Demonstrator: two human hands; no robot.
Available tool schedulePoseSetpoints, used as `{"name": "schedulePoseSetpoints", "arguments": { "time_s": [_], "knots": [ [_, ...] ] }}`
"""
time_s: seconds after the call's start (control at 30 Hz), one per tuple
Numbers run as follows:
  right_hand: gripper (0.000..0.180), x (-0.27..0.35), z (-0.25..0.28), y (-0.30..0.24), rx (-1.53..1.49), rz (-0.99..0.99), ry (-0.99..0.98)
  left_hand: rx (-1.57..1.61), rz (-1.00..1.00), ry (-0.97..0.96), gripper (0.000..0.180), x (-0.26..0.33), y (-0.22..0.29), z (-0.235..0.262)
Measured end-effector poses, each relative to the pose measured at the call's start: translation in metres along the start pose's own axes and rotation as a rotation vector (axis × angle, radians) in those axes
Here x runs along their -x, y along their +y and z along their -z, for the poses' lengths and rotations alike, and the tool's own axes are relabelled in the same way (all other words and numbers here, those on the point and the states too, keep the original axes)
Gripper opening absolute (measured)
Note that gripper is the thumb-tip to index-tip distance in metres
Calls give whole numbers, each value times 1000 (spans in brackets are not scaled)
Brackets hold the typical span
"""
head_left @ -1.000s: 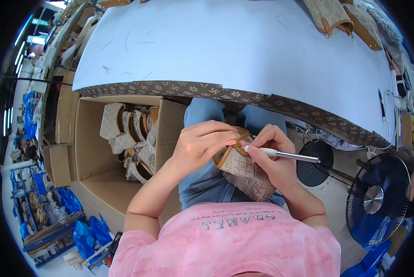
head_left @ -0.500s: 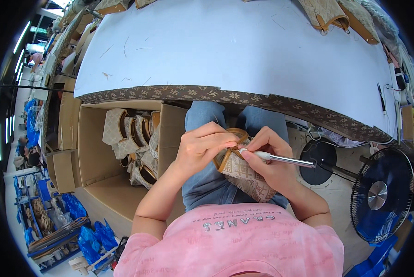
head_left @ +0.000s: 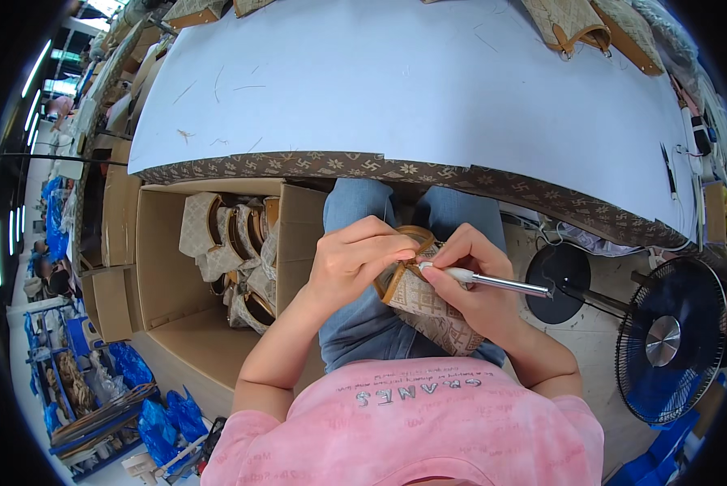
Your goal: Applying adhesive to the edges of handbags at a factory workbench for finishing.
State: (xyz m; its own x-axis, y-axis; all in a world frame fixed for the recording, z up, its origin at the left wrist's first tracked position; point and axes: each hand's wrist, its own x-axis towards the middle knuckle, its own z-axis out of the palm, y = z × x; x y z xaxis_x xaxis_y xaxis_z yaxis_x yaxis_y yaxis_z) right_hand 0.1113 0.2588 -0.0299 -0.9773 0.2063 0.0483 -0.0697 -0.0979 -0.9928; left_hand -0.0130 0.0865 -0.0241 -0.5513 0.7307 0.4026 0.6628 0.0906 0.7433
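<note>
A beige patterned bag (head_left: 430, 304) with brown trim lies across my lap. My left hand (head_left: 354, 261) is closed on the bag's brown trimmed edge, thumb and fingers pinched together. In my right hand (head_left: 478, 271) is a pen-shaped tool (head_left: 511, 283) with a white grip and a silver barrel. Its thin tip meets the trim right beside my left fingertips, and its silver end points off to the right. The exact spot under the tip is hidden by my fingers.
Left of my legs stands an open cardboard box (head_left: 177, 312) holding several similar bags (head_left: 238, 235). A white-topped table (head_left: 396, 89) lies ahead, with more bags (head_left: 562, 24) at its far right and loose threads on it. A black fan (head_left: 663, 340) stands at the right.
</note>
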Motion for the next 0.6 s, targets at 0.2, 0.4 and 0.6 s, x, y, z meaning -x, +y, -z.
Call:
{"name": "schedulePoseSetpoints", "arguments": {
  "time_s": [0.2,0.4,0.6],
  "knots": [
    [14,0,0,0,8,28,7,4,22,7,8,-1,3,0],
    [14,0,-1,2,31,49,10,145,115,42,23,3,-3,5],
    [9,-8,13,0,-193,115,203,-212,21,-12,33,14,-46,29]
  ]
}}
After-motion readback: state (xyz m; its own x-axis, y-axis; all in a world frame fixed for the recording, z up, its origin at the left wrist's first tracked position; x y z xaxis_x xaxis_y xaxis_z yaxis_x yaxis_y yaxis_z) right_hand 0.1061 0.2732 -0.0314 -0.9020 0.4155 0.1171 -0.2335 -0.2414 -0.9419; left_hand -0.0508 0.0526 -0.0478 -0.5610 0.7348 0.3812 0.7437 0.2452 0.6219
